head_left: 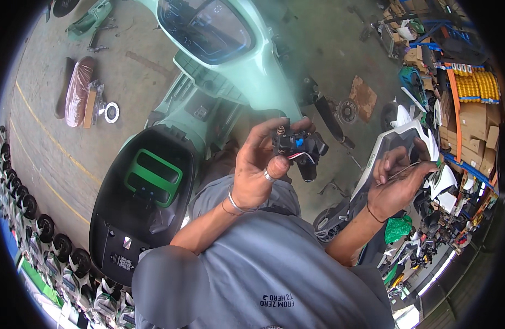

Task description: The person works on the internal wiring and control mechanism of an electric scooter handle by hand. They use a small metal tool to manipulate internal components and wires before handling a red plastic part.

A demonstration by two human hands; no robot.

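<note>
Nearest to the head camera is the grey shirt (296, 257), below the fingers. The left fingers (261, 133) are gripping a black unit (288, 143), between thumb and fingertips. It should be light and stiff, but its thin wires (303, 157) look delicate; better take it by the housing sides. The right fingers (394, 158) seem to pinch a thin strand, unclear to me. Beyond the left fingers, the mint scooter front (258, 77) may limit the room.
</note>
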